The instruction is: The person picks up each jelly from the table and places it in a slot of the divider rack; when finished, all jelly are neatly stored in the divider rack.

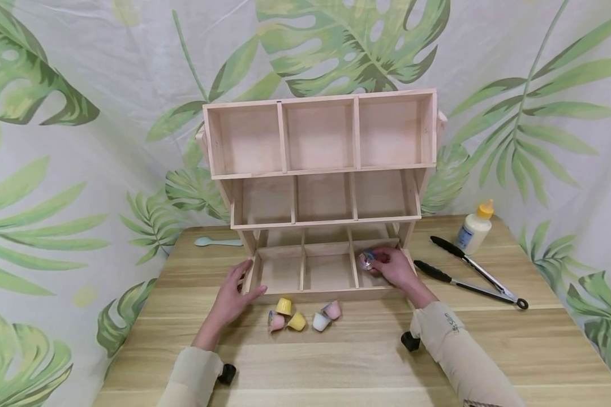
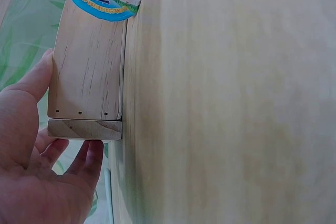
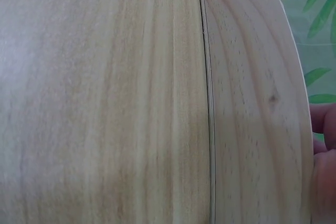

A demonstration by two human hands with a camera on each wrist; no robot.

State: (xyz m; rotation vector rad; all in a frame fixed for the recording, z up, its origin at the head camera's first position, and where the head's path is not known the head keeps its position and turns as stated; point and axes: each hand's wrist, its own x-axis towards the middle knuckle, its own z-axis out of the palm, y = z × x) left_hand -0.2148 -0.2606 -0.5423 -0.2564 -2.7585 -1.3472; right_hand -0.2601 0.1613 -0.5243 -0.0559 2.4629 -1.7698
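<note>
Pinching a small foil-lidded cup (image 1: 366, 260), right hand (image 1: 398, 268) is at the lowest right compartment (image 1: 369, 281) of pale wood rack (image 1: 326, 223). Left hand (image 1: 233, 298), thumb and fingers spread, touches rack's left end. Five tapered cups (image 1: 297, 322), yellow/pink/white, on woodgrain surface (image 1: 305, 362), near side.

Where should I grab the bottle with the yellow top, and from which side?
Try the wide, pale body of the bottle, coming from the right. It stands upright, and the tongs lie close on its left. The yellow top narrows to a tip, so probably gives less to hold.
</note>
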